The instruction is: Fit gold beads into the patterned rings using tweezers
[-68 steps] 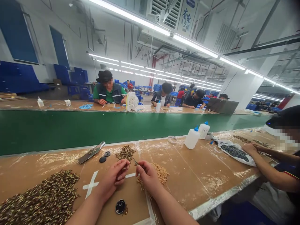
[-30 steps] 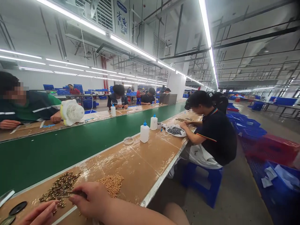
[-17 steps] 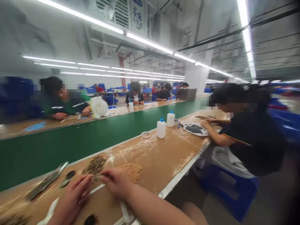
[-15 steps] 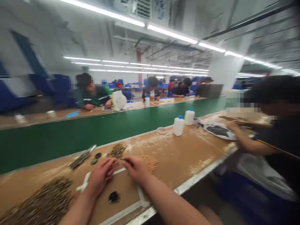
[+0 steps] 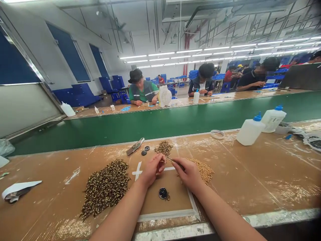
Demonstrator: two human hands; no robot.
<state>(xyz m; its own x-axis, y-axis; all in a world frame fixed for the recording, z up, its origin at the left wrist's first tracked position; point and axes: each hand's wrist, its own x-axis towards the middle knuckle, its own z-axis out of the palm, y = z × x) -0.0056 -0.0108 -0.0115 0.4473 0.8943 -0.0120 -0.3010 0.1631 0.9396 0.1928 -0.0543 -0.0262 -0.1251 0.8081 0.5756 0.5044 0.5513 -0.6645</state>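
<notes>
Above the taped area of the table, my left hand (image 5: 155, 166) is closed in a pinch; whatever sits between its fingertips is too small to make out. My right hand (image 5: 188, 171) grips slim metal tweezers (image 5: 170, 159), whose tip points at the left fingertips. Just beyond the hands lies a small heap of dark-and-gold pieces (image 5: 163, 147). Tan bead-like pieces (image 5: 204, 170) are piled beside my right hand, partly hidden by it. Left of my left forearm spreads a large pile of dark-and-gold curved pieces (image 5: 107, 185). A small round black dish (image 5: 163, 193) rests between my forearms.
A flat metal tool (image 5: 135, 146) and two black discs (image 5: 145, 150) lie beyond my left hand. White bottles with blue caps (image 5: 250, 131) stand at right, near a clear ring (image 5: 217, 134). Past the green belt (image 5: 120, 129), co-workers sit by a white fan (image 5: 165, 96).
My view has swung left and steadied, so the nearby co-worker on the right is out of sight. Both hands stay close together over the same spot, still pinching.
</notes>
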